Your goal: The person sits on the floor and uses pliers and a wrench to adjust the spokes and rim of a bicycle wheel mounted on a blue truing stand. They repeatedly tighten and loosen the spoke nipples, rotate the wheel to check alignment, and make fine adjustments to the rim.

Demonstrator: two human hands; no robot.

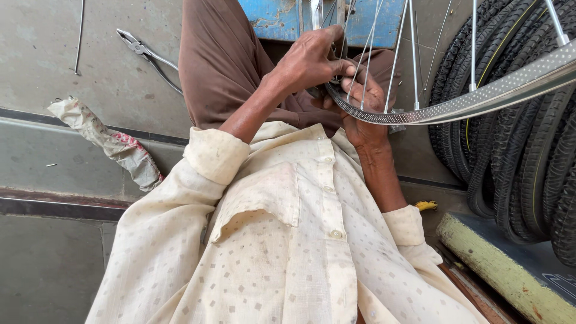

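A silver bicycle wheel rim (pixel 480 99) with thin metal spokes (pixel 396 54) stretches from my lap to the upper right. My left hand (pixel 309 60) is curled over the near end of the rim, fingers closed at a spoke; whether it holds a small tool is hidden. My right hand (pixel 363 111) grips the rim from below, fingers wrapped around its edge. I sit in a cream patterned shirt and brown trousers.
A stack of black bicycle tyres (pixel 522 156) leans at the right. Pliers (pixel 147 57) and a loose spoke (pixel 79 36) lie on the concrete floor at upper left. A crumpled cloth (pixel 108 141) lies left. A blue box (pixel 282 18) stands ahead. A pale green beam (pixel 504 270) lies at lower right.
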